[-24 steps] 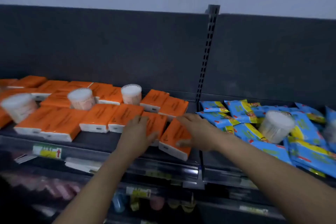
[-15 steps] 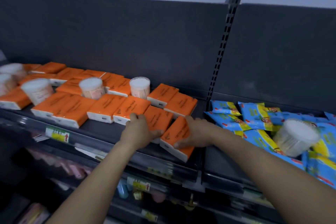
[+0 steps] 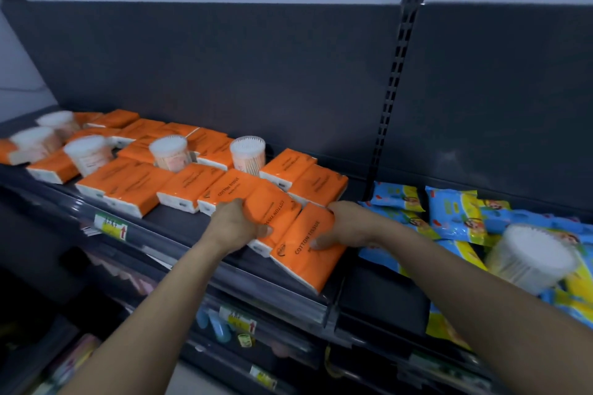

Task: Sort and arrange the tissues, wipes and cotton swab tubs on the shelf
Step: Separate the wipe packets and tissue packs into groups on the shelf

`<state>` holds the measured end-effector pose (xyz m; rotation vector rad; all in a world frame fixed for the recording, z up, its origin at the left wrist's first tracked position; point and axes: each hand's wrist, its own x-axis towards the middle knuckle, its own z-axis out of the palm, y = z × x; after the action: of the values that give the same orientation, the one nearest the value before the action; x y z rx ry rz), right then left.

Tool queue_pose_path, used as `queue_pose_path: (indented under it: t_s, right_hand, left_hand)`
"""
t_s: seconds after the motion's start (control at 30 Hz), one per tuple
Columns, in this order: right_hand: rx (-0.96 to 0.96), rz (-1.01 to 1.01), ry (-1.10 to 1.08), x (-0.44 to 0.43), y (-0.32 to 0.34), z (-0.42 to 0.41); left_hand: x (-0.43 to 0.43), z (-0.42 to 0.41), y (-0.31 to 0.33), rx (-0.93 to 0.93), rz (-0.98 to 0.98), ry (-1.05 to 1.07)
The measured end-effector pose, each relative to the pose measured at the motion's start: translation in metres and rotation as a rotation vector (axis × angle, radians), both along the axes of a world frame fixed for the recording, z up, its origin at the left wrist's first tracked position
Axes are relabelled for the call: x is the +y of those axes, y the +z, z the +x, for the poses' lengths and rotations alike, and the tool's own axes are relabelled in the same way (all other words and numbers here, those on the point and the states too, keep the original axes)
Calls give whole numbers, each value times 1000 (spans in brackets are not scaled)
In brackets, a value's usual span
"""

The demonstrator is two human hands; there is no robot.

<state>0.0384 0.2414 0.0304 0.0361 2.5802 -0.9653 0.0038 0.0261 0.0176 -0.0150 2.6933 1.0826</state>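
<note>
**Head view.** We see both hands at the front edge of the shelf (image 3: 179, 228), just left of the slotted upright (image 3: 395, 90).

The left hand (image 3: 236, 224) is clamped on tissue pack A (image 3: 276, 212), with its fingers curled over the pack's left side and its thumb at the near end. The right hand (image 3: 340, 224) is clamped on tissue pack B (image 3: 308, 253), with its fingers wrapped round the far end and its thumb on the orange top face. The two packs touch along their long sides. Pack B lies slanted, its near corner reaching the front edge.

0.8 s ago both hands lay flat on these packs. They now grip them, and the packs sit closer together.

Behind them, the other orange packs (image 3: 189, 183) cover the shelf toward its left end. Upright swab tubs (image 3: 247, 154) stand among them near the back edge (those at the far left are blurred).

Right of the upright, the blue wipe packets (image 3: 449, 212) lie heaped, and one tipped tub (image 3: 532, 258) rests on its side on top of them. It has not shifted since the earlier frames.

A yellow price label (image 3: 110, 226) is fixed to the front edge.
</note>
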Motion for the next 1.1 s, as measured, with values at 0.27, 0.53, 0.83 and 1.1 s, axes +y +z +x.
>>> queue_pose_path:
  t_s: [0.27,0.53,0.83,1.1]
  right_hand:
    - [125,-324,-314,28,35,16]
    - [477,-328,-706,95,58,84]
    - [718,-184,-1145,200,78,203]
    - [784,-136,-1249,326,78,304]
  left_hand:
    - [22,-4,34,238,346,9]
    - [128,2,53,222,586,-288]
    - [267,67,83,209,686,-660]
    - [397,152,87,217,683,-746]
